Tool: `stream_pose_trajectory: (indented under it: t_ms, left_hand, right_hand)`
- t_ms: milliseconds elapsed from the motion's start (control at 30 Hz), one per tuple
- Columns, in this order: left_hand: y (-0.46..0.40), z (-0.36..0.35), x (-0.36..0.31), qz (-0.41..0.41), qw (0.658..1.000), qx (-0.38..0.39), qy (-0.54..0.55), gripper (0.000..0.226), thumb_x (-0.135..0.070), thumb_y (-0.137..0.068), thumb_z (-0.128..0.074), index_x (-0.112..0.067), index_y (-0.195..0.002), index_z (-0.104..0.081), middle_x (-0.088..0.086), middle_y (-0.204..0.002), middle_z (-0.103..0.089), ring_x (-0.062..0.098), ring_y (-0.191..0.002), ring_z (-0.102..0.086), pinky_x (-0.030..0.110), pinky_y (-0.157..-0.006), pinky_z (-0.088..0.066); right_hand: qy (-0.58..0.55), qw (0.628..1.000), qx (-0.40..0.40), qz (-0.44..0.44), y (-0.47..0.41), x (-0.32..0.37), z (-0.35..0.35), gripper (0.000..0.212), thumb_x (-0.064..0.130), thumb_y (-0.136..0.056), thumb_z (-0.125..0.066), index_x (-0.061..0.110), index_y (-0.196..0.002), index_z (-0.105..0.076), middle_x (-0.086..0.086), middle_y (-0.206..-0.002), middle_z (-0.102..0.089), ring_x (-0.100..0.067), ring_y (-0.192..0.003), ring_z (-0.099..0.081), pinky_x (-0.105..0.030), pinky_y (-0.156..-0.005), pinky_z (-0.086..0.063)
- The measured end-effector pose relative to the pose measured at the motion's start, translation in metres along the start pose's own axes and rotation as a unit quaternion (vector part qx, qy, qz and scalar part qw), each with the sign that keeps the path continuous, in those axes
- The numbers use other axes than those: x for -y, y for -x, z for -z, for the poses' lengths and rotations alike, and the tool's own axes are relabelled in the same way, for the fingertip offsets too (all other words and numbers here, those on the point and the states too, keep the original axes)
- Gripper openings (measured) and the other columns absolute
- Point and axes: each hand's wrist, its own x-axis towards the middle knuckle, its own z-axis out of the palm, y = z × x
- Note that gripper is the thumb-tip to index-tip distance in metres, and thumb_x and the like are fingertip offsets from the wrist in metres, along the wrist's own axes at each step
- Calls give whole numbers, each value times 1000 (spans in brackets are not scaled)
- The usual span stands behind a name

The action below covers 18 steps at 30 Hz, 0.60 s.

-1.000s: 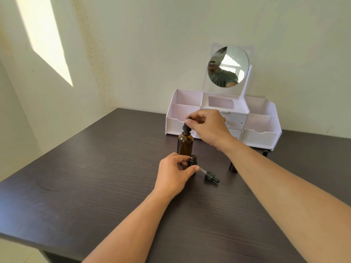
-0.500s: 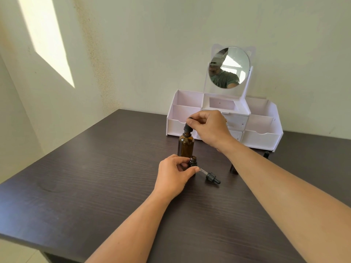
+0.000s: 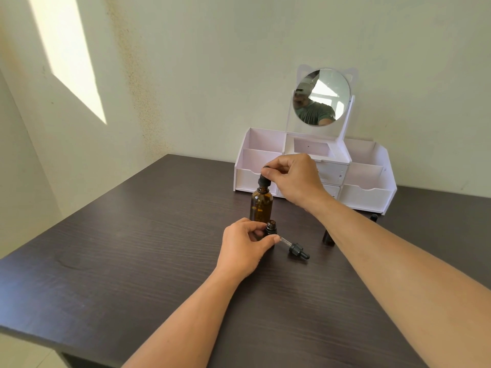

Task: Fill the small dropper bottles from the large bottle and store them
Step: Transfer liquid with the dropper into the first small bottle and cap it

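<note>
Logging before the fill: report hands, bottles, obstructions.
Left hand grips open small bottle. Right hand pinches dropper bulb atop large bottle. Loose dropper lies beside; nothing blocking.

Large bottle [image 3: 261, 207] – amber-brown glass, black dropper cap [image 3: 264, 180]. Small bottle [image 3: 271, 227] – dark brown, near black at the neck. Loose dropper [image 3: 295, 248] on the table: clear glass tube, black cap and bulb. Two more small bottles [image 3: 328, 238] by the right forearm read black. Table [image 3: 132, 248] – dark brown with streaky wood grain. Organizer [image 3: 366, 192] white with pale pink insides. Wall [image 3: 212, 62] off-white, yellow-brown speckled stain down the corner.
</note>
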Motion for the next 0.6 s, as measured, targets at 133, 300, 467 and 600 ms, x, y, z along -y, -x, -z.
stream_pose_trajectory:
  t_ms: [133, 300, 467, 600]
  left_hand:
    - [0, 0, 0, 3, 1000, 0, 2, 42, -34, -75, -81, -17, -113, -71, -5, -88, -62, 6, -72, -56, 14, -67, -46]
    - [1, 0, -2, 0, 1000, -1, 1, 40, -35, -75, -81, -18, -110, -72, -5, -88, -63, 5, -71, -56, 12, -64, -43]
    - [1, 0, -1, -4, 1000, -5, 3, 39, -34, -75, -82, -18, -109, -74, -4, -87, -64, 5, -71, -56, 10, -63, -43]
    - [0, 0, 0, -2, 1000, -3, 1, 39, -34, -75, -81, -18, -109, -73, -4, -87, -64, 5, -71, -55, 10, -62, -43]
  right_hand:
    - [-13, 1000, 11, 7, -2, 4, 2, 10, 12, -86, -67, 8, -92, -74, 4, -78, -70, 1, -72, -66, -17, -73, -53]
    - [-21, 1000, -4, 16, -9, 9, 10, 9, 13, -87, -67, 8, -89, -74, 4, -76, -70, -7, -75, -68, -27, -79, -55]
    - [-58, 998, -26, 28, -21, 23, 30, 7, 14, -87, -67, 14, -82, -72, 5, -75, -73, -3, -71, -70, -22, -72, -54]
    - [-76, 995, -53, 48, -25, 37, 46, 4, 14, -86, -67, 13, -86, -71, 10, -73, -69, 3, -65, -66, -15, -66, -53]
